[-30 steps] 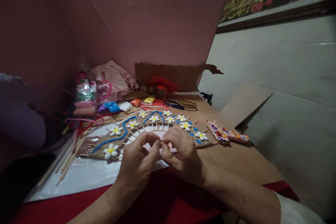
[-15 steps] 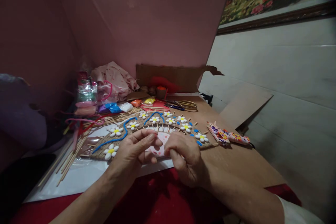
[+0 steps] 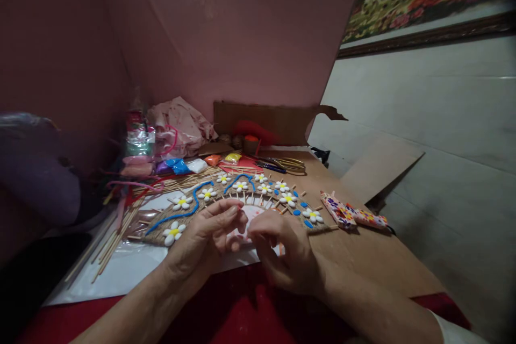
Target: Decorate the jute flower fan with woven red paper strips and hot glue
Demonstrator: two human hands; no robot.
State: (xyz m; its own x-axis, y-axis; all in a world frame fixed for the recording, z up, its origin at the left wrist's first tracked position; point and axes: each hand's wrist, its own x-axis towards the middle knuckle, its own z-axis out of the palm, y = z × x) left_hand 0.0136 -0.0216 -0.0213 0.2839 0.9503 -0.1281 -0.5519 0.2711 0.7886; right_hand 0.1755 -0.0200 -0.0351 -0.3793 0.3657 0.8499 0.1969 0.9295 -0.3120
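Nearest the body, across a red cloth (image 3: pixel 242 312) at the bench (image 3: pixel 363 263) edge: both forearms, meeting in the middle. Left hand (image 3: pixel 201 239) with fingers (image 3: pixel 226 212) curled and drawn together, thumb tip close against forefinger. Right hand (image 3: pixel 288 255) just beside it, fingers bent in toward the left hand, tips near one another. Something pale pink showing between the two hands; whether clamped on it or only over it, cannot tell.

Directly beyond, partly hidden by the knuckles: woven arch (image 3: pixel 159 221), flat on a white sheet (image 3: pixel 133 269), set with white flowers (image 3: pixel 173 231) and a blue cord (image 3: pixel 190 205), around a pale pink centre (image 3: pixel 253 213) just past the fingertips.

Left of the arch, loose wooden sticks (image 3: pixel 105 251) fanned over the sheet edge, with pink pipe cleaners (image 3: pixel 137 185) above. Right of the arch, two patterned pieces (image 3: pixel 338 209) end to end on bare board.

Further back, a row of small clay packets (image 3: pixel 177 165), then scissors (image 3: pixel 288 164), a crumpled pink cloth (image 3: pixel 181 123) and torn cardboard (image 3: pixel 278 121). Behind all, a pink panel (image 3: pixel 242 37); off right, a cardboard sheet (image 3: pixel 379 164) against the wall, under a framed picture (image 3: pixel 423 0).
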